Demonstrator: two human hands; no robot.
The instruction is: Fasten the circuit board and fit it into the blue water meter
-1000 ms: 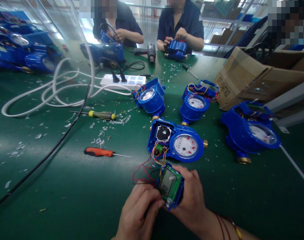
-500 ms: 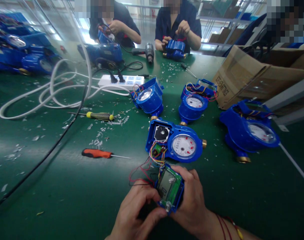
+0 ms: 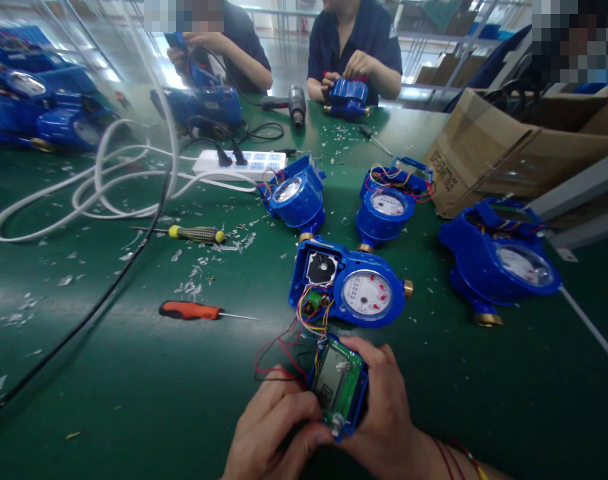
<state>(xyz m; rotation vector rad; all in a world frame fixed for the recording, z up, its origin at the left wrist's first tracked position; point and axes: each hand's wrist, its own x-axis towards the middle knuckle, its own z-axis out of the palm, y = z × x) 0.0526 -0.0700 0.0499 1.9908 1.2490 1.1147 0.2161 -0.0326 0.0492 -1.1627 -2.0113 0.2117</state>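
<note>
Sitting under everything: the big green table (image 3: 84,373) is holding all the things, and little white scraps are lying on it.
Box: a brown cardboard box (image 3: 489,160) is lying at the far right, near the blue meters.
Other people: two people in dark blue shirts are working at the far side; one is holding a small blue meter (image 3: 348,99), and a grey drill (image 3: 297,105) is lying between them.
White cord: a long white cord (image 3: 99,193) is looping across the left side and running to the white plug strip (image 3: 241,163).
Open meter: the open blue meter (image 3: 351,283) is lying flat in the middle with its round dial facing up, and thin coloured wires (image 3: 311,319) are running from it down to the part in the hands.
Green board: the green board (image 3: 339,383) in its blue case is sitting at the bottom middle, just in front of the open meter.
Right hand: the right hand (image 3: 384,407) is wrapping around the right side of the board and holding it.
Left hand: the left hand (image 3: 277,430) is holding the left side, with its thumb pressing near the bottom edge.
Tools: an orange screwdriver (image 3: 189,311) and a yellow-tipped screwdriver (image 3: 197,233) are lying to the left, well apart from the hands.
</note>
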